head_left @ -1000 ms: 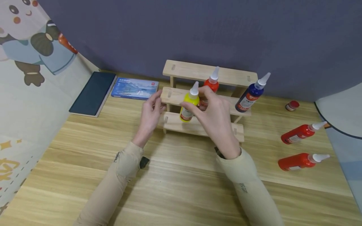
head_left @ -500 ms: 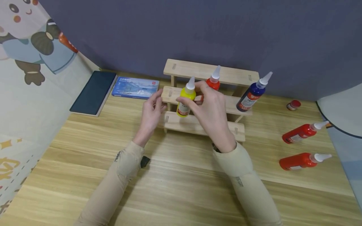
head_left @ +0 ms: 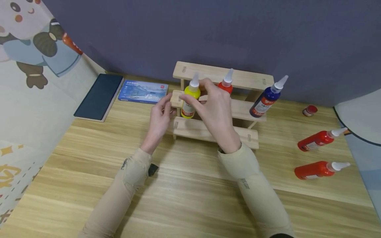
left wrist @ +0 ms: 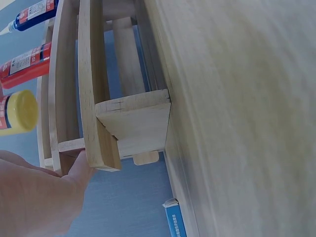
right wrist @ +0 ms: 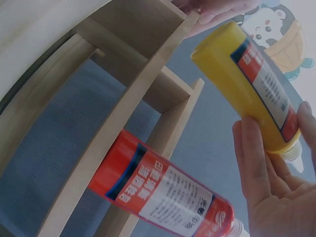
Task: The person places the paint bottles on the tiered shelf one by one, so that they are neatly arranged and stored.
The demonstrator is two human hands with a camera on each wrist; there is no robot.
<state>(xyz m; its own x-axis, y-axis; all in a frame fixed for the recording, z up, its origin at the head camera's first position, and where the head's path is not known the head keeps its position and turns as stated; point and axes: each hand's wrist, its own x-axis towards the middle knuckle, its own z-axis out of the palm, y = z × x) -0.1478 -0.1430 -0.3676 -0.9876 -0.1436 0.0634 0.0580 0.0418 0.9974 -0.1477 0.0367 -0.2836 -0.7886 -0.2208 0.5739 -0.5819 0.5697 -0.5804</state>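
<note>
My right hand pinches a yellow squeeze paint bottle with a white nozzle, just below its cap. The bottle is upright over the left part of a three-tier wooden display rack; in the right wrist view the yellow bottle has its base clear of the shelf. My left hand grips the left end of the middle tier, and the left wrist view shows its thumb and fingers at that board's end. On the same tier stand a red paint bottle, partly behind my right hand, and a dark blue one.
Two red paint bottles stand on the table at the right, with a small red-lidded jar behind them. Left of the rack lie a blue paint box and a dark notebook. A dark wall rises behind the rack.
My right hand has carried the yellow bottle leftward and a little farther back, from in front of the red bottle toward the middle tier's left end. My left hand has stayed in place.
</note>
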